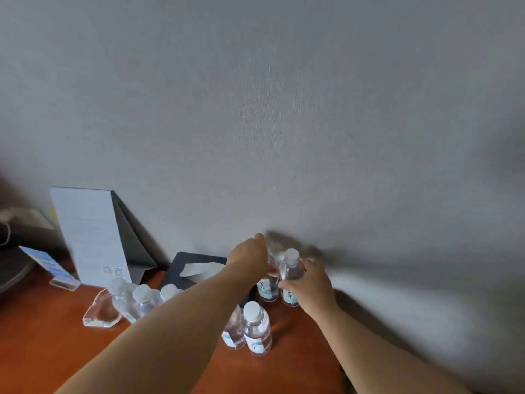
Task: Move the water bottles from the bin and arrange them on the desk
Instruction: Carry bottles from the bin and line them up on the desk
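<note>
Small clear water bottles with white caps stand on the orange-brown desk [42,351]. My left hand [251,255] grips a bottle [268,291] near the wall, most of it hidden behind the hand. Beside it, my right hand [309,282] holds another upright bottle [291,268] around its middle. Two more bottles stand in front, the nearer one [257,328] in full view and its neighbour [234,331] partly behind my left forearm. A further group of bottles [142,301] stands at the left. The bin is out of view.
A grey wall rises right behind the desk. A white folded card stand [88,234] leans at the left, with a small blue sign in a clear holder [54,268] and a clear glass block [102,312]. A dark tissue box [199,270] lies behind my left arm.
</note>
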